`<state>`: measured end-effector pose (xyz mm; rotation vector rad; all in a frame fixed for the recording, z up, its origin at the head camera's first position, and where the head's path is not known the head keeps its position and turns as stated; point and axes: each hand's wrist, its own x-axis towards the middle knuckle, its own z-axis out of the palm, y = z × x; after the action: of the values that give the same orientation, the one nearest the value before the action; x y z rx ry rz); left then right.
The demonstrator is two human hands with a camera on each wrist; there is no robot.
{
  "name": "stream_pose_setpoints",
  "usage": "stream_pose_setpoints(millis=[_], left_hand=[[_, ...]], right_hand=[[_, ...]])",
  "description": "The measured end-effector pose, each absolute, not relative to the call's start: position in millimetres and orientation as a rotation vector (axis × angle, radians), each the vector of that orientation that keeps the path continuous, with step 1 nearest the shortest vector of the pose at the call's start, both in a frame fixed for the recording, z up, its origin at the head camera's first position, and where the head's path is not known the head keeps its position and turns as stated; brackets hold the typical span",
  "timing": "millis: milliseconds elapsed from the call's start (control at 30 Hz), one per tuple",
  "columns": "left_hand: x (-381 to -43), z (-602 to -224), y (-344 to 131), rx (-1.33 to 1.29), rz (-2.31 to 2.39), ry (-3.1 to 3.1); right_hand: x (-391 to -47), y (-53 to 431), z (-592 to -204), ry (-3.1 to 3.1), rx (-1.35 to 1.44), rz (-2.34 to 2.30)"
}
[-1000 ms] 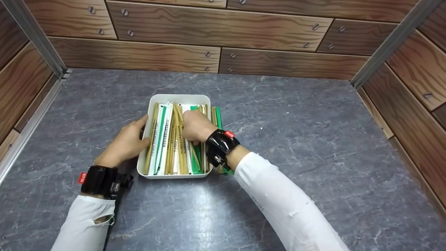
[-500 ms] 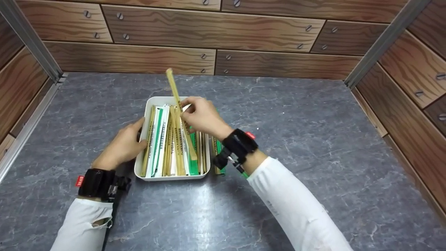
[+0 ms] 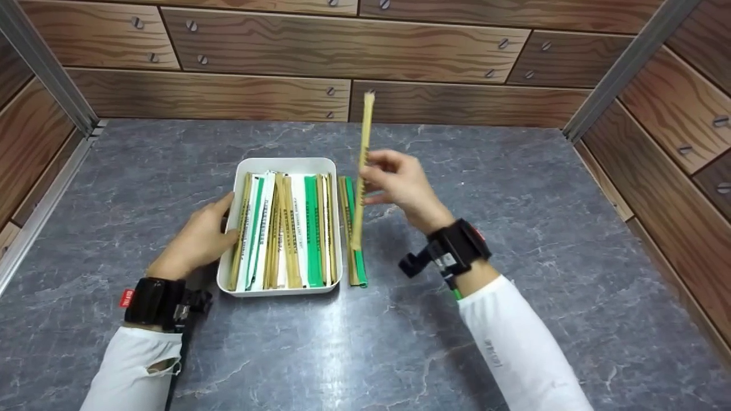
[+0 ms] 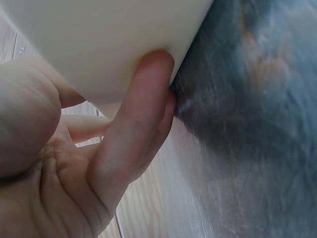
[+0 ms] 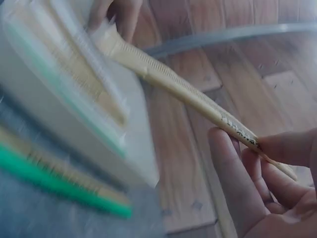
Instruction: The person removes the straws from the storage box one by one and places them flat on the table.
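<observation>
My right hand (image 3: 402, 182) pinches a long thin tan stick packet (image 3: 364, 165) near its middle, between thumb and fingers. Dark print shows along the packet in the right wrist view, and it has a crimped end. It is held upright to the right of a white tray (image 3: 280, 293) full of tan, white and green stick packets (image 3: 313, 228). My left hand (image 3: 197, 237) rests against the tray's left side, thumb at the rim. In the left wrist view its fingertips (image 4: 153, 69) press on the smooth outer wall.
A tan packet and a green packet (image 3: 360, 268) lie side by side on the grey marbled table (image 3: 514, 228), just right of the tray. Wood-patterned panels (image 3: 274, 45) enclose the back and both sides. Cameras are strapped to both wrists.
My right hand has come up out of the tray with a tan stick packet and moved right, past the tray's edge. My left hand stays at the tray's side.
</observation>
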<state>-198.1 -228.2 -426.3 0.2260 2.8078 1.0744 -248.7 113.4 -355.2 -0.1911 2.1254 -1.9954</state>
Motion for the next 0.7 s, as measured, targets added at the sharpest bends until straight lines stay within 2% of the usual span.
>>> stream_pose_setpoints(millis=[333,700], left_hand=[[-196,-427,-231,0.209,1.088,2.798],[-199,-428,-231,0.205,1.094,2.787]], right_hand=[[-257,144,-409,2.099,-0.015,-1.777],[-257,132,-426,2.288,0.006,-1.494]])
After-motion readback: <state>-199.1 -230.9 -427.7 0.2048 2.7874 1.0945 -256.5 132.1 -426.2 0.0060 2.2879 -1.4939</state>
